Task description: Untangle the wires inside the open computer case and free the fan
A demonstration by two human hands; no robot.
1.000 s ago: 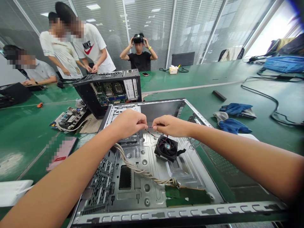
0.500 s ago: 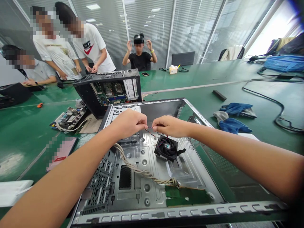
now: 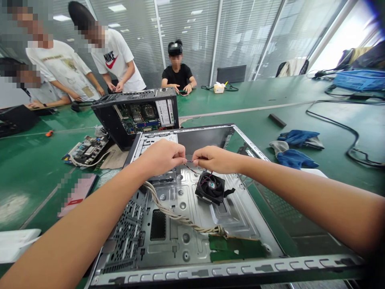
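Note:
Above an opened computer case (image 3: 192, 269) lying on its side, my two hands pinch a thin dark red and black fan cable (image 3: 191, 170). My left hand (image 3: 171, 155) has its fingertips closed on one part of it. Close by on the right, my right hand (image 3: 212, 159) grips another part, with a short stretch of cable between them. The cable runs down to a black cooling fan (image 3: 210, 188), which sits tilted inside the case under my right hand. A twisted beige cable bundle (image 3: 173, 212) crosses the case floor, nearer to me than the fan.
Behind the case stands a second computer tower (image 3: 135, 114). A circuit board assembly (image 3: 90, 150) and a pink box (image 3: 78, 192) lie to the left. Blue gloves (image 3: 297, 148) and a black cable (image 3: 331, 120) are on the right. Several people are around the green table (image 3: 228, 108).
My hands stay nearly still, pinching the cable. Across the table, the person in black has lowered both hands from the headset to a phone. A standing person at left has shifted further left.

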